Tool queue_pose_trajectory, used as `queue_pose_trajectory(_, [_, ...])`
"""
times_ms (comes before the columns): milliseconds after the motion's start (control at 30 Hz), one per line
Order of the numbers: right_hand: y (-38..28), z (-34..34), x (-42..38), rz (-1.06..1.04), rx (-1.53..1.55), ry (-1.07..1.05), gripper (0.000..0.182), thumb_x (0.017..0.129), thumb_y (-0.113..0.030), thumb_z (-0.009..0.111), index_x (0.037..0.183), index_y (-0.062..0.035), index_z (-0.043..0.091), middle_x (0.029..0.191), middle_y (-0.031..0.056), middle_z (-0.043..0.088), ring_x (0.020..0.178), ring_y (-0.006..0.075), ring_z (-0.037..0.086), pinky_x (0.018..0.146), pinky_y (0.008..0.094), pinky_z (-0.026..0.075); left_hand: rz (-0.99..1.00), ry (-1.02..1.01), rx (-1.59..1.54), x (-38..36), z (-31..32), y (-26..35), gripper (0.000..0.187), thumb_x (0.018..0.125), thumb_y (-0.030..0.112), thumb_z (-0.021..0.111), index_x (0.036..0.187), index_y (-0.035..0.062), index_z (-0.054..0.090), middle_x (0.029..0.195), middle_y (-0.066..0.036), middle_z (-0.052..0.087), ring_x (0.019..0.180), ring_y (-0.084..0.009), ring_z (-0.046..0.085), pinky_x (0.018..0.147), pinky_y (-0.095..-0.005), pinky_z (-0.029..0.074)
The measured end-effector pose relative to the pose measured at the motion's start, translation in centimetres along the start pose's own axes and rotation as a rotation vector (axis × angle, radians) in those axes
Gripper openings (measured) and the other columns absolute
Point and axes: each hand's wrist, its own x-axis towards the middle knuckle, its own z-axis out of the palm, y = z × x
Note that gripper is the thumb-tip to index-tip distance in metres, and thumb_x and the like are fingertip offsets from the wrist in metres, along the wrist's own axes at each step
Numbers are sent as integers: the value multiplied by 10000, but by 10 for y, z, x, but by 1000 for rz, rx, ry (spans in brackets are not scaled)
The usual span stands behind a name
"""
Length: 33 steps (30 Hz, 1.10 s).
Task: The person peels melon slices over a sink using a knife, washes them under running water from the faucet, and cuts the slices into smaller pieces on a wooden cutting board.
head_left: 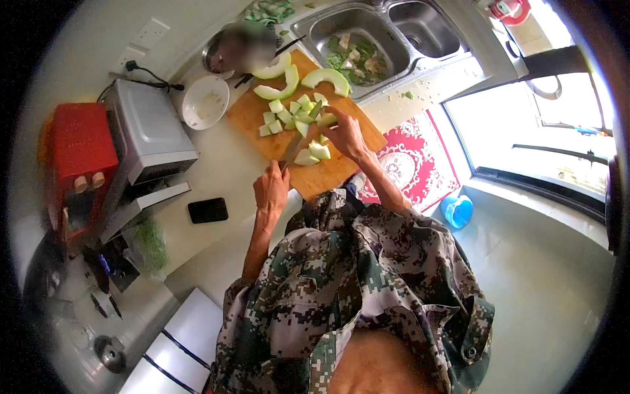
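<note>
My left hand (270, 190) is closed round the handle of a knife (293, 148), whose blade points up and right over a wooden cutting board (252, 125). My right hand (348, 136) is beside the blade, its fingers pressed on a pale green melon piece (326, 120). Cut melon chunks (275, 118) lie left of the blade, and a few wedge-shaped pieces (318, 151) lie below it. Larger curved melon slices (328, 79) rest along the board's far side.
Beyond the board, a double sink (321, 33) holds leafy scraps. A white bowl (205, 102), a black phone (208, 210) and a grey appliance (147, 125) are at the left. A red patterned mat (420, 154) and a blue bucket (457, 211) are at the right.
</note>
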Motion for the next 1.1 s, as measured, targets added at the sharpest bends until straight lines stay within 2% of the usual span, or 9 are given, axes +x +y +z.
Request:
queue_pose_trajectory(100, [-36,5,13,-93,-150,98,464,711,-90,731,1144,-8,584,1167,201,556,888,354,611,760,404,512,14,19,77,11,-14,-8,216,878,203,612,920,7,530,812,-190,643,702,-358,650,588,-450,520])
queue_pose_trajectory(333, [22,55,63,-525,-301,-267,383,729,-164,730,1082,-35,656,1070,167,621,879,316,630,775,392,509,222,124,334,18,-19,-27,183,817,151,643,917,40,538,796,-155,633,710,-306,660,588,-414,548])
queue_pose_trajectory(400, [-20,49,70,-162,-415,-365,323,753,-141,712,1053,-30,668,1043,159,636,809,288,650,703,365,531,237,134,301,9,-22,-33,158,823,139,630,909,43,540,790,-155,631,701,-306,657,587,-414,545])
queue_pose_trajectory(467, [-6,43,84,-356,-288,-303,298,781,-103,685,1072,-41,664,1037,149,638,818,255,654,698,345,535,264,150,274,-1,-28,-38,132,829,128,618,900,46,542,783,-156,629,692,-307,655,587,-413,542])
queue_pose_trajectory(600, [-21,-5,62,-176,-152,20,289,746,-77,672,1034,-57,680,1129,167,625,935,316,625,828,390,507,60,147,-5,-35,-29,-52,157,836,173,624,834,28,564,702,-150,616,629,-346,621,581,-435,498])
queue_pose_trajectory(700, [22,-18,26,-150,-425,-225,268,749,-99,665,1016,-75,679,1089,143,626,967,321,595,848,409,490,-276,52,-357,-52,-17,-55,241,847,194,615,750,-12,535,600,-182,540,548,-336,560,552,-404,440])
queue_pose_trajectory(800, [50,-12,5,-449,-577,-233,265,759,-184,691,1004,-85,660,1031,129,605,997,324,557,839,428,474,-254,96,-454,-59,-1,-41,256,846,195,611,737,-16,513,592,-179,524,526,-323,537,557,-391,437])
queue_pose_trajectory(1000, [45,-16,-44,191,-635,-19,455,795,-331,708,1113,-26,594,1057,200,591,918,363,595,752,437,493,-179,-54,-504,-55,9,8,255,865,216,626,825,-29,569,660,-213,592,617,-377,599,586,-415,464])
queue_pose_trajectory(1100, [68,-14,-64,133,-474,79,517,791,-324,725,1132,30,567,1000,223,603,853,332,628,731,419,502,-8,-129,-419,-46,26,23,287,889,237,608,834,-35,538,692,-256,606,686,-422,625,589,-486,478])
